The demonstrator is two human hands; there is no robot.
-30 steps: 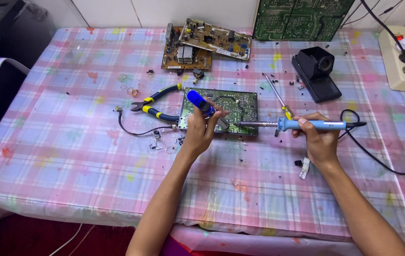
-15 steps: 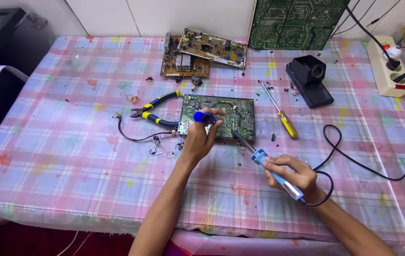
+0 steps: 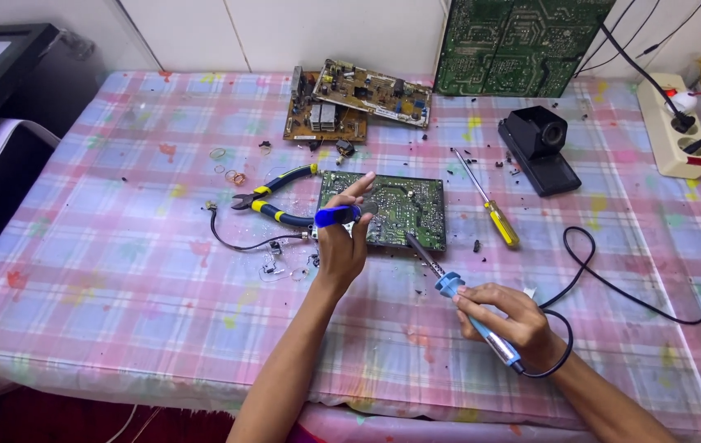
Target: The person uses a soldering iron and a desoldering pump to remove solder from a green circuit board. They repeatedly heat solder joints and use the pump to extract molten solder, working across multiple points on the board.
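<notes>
1. Right now, a person sits at a tabletop [image 3: 104, 271] covered in a pink plaid cloth, seen from above through a head-worn camera.
2. A small green circuit board [image 3: 399, 205] lies flat near the middle of the tabletop, solder side up.
3. The right hand [image 3: 510, 320] grips a blue-handled soldering iron [image 3: 469, 308] like a pen, fingers closed around the handle; the metal tip rests at or just above the near edge of the board, and I cannot tell whether it touches.
4. The left hand [image 3: 342, 242] holds a blue-handled tool [image 3: 335, 216] between curled fingers at the board's left edge, while the index finger stretches over the board. What kind of tool it is cannot be made out.
5. The step in hand looks like working a solder joint on the board: iron brought to the spot, second tool held ready.
6. The next move seems to call for a steady tip on one joint and the left-hand tool brought close beside it.
7. Nearby lie blue-and-yellow pliers [image 3: 272, 201] to the left and a yellow-handled screwdriver [image 3: 490, 209] to the right of the board.
</notes>
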